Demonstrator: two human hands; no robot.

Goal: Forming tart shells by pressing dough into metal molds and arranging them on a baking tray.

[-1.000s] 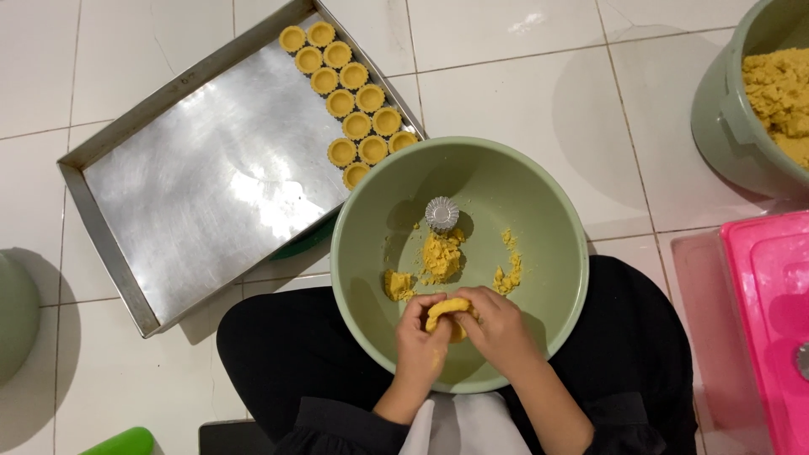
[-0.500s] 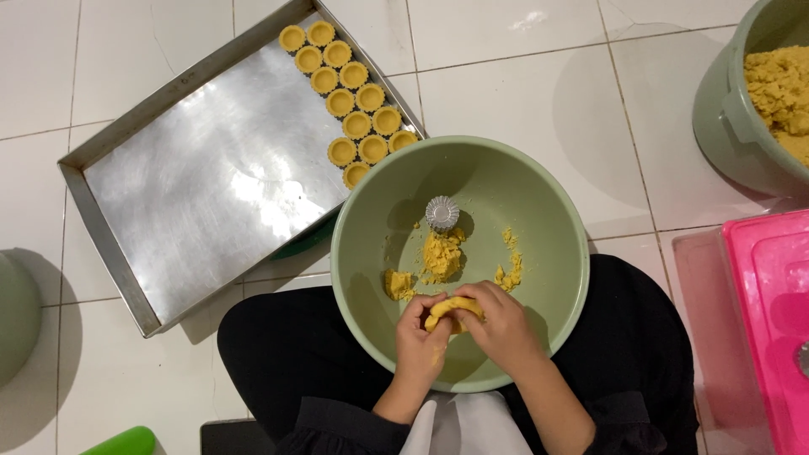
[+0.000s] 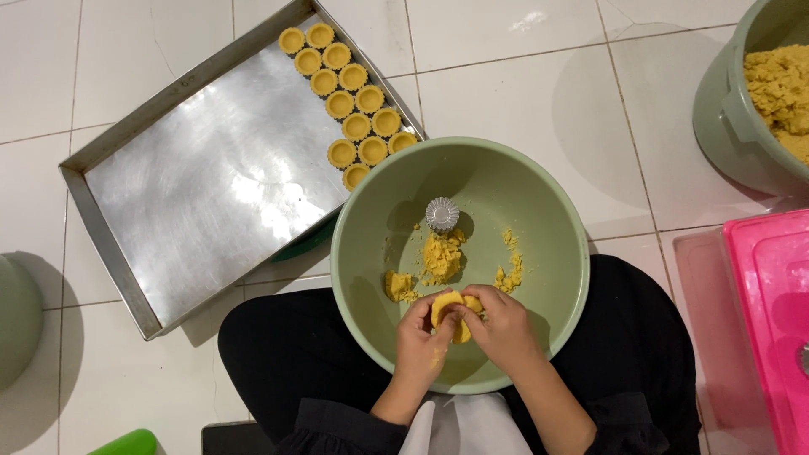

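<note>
Head view looking straight down: both hands are pinched around one lump of yellow dough [image 3: 449, 313] over the green bowl [image 3: 548, 219] on the person's lap. Left hand [image 3: 419, 339] grips it from 9 o'clock, right hand [image 3: 501, 324] closes on it from 3 o'clock, fingers curled tight. Dough crumbs [image 3: 441, 255] sit mid-bowl, with a small fluted metal mould [image 3: 442, 214] at 12 o'clock of them. Off at 10 o'clock of the bowl, a steel tray [image 3: 194, 194] has pressed tart shells [image 3: 352, 105] lined along its far edge.
</note>
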